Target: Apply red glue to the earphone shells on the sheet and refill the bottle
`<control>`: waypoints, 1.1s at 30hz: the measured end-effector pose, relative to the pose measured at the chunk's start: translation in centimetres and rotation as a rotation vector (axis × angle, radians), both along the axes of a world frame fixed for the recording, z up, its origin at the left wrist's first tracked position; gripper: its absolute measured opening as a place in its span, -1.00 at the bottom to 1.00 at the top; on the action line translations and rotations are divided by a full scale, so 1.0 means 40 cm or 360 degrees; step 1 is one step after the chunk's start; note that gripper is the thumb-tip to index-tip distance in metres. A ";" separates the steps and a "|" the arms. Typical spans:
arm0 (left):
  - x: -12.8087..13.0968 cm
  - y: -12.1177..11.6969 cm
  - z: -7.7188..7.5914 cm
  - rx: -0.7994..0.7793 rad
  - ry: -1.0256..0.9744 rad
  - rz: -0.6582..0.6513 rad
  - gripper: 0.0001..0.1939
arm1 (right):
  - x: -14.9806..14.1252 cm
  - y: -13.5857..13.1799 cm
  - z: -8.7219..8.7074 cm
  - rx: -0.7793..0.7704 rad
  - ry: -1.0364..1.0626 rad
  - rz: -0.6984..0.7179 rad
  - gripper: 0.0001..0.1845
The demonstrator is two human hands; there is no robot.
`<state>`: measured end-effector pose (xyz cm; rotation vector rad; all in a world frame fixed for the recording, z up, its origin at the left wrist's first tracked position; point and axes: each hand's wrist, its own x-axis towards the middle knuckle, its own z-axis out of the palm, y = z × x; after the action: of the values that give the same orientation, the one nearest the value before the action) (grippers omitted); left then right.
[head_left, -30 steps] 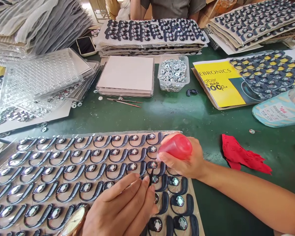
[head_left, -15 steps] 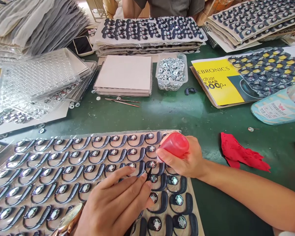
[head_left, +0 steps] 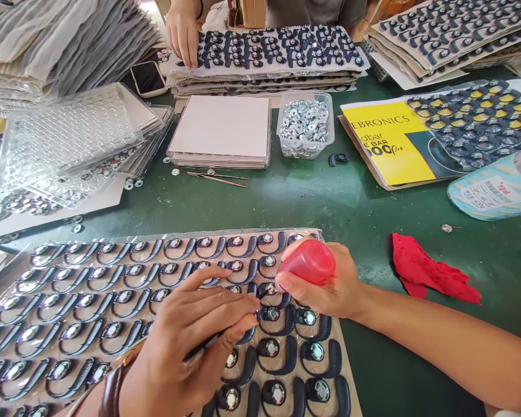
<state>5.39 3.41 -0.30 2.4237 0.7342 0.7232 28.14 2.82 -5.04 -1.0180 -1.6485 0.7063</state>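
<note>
Wrapped around a red squeeze bottle (head_left: 310, 262), my right hand (head_left: 341, 281) tilts it over the upper right part of a sheet of parts. The bottle's nozzle is mostly hidden by my fingers. My left hand (head_left: 195, 330) pinches dark tweezers (head_left: 204, 346), their tips close to one of the parts. Rows of black ear-hook earphone shells (head_left: 282, 354), each with a round silvery speaker, lie on a brown board (head_left: 345, 370) under clear film. Both hands are above this board, and my left arm hides some of its rows.
Behind are a clear tub (head_left: 306, 124) of metal washers, a stack of white cards (head_left: 221, 130) and copper-coloured tweezers (head_left: 217, 178). A red cloth scrap (head_left: 432, 269) lies right. A co-worker's hand (head_left: 183, 35) touches another stacked tray of shells (head_left: 278, 49).
My left hand has shifted left and slightly up, with the tweezers' tips drawn back from the shell. The bottle stays nearly in place. A co-worker's hand has come onto the far tray.
</note>
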 end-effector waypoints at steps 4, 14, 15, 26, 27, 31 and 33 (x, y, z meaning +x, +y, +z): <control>0.000 0.016 0.003 -0.0157 0.0049 0.0119 -0.84 | -0.005 -0.001 -0.006 0.0193 -0.0016 -0.0027 -0.76; -0.008 0.017 -0.010 -0.0181 0.0033 0.0168 -0.87 | -0.006 0.006 0.017 0.0242 0.0044 0.0013 -0.68; -0.008 0.017 -0.010 -0.0172 0.0021 0.0161 -0.86 | -0.004 0.008 0.024 0.0139 0.0123 0.0019 -0.70; -0.014 0.023 -0.022 -0.0220 -0.0012 0.0174 -0.85 | -0.009 0.000 -0.003 -0.0237 0.0314 0.0128 -0.78; -0.014 0.024 -0.024 -0.0219 -0.0012 0.0180 -0.86 | -0.009 0.000 -0.005 -0.0203 0.0281 0.0112 -0.80; -0.013 0.024 -0.026 -0.0203 -0.0006 0.0160 -0.86 | -0.010 0.003 -0.006 -0.0090 0.0159 0.0064 -0.79; -0.014 0.022 -0.026 -0.0211 -0.0008 0.0153 -0.85 | -0.010 0.004 -0.007 -0.0024 0.0092 0.0046 -0.79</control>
<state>4.84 4.30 -1.35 2.2791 0.8732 0.6946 27.73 2.99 -5.32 -0.9776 -1.6129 0.7614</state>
